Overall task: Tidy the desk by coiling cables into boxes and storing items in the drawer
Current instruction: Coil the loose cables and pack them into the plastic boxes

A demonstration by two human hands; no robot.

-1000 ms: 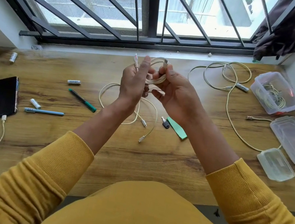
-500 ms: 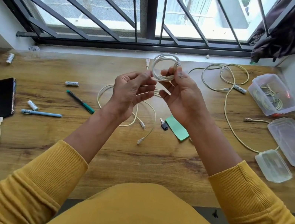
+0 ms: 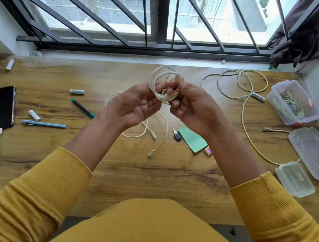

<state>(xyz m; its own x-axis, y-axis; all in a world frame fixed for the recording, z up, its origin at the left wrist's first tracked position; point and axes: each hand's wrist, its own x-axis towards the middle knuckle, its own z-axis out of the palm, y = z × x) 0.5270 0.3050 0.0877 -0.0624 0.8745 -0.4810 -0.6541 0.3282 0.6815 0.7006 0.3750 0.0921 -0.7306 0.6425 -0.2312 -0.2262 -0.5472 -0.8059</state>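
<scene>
Both hands, left point(image 3: 136, 104) and right point(image 3: 190, 105), grip the coil point(image 3: 161, 83) mid-frame above the counter point(image 3: 166, 175). Loose cable point(image 3: 159, 140), key point(image 3: 177, 137), green pad point(image 3: 192, 140) directly beneath; box point(image 3: 292, 101) upper right.

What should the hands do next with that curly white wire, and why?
Probably carry the white cable to the small empty box at the right and tuck it in. It already looks wound into loops, pinched by the right hand with the left hand steadying it. The open box farther back already holds a coil.
</scene>
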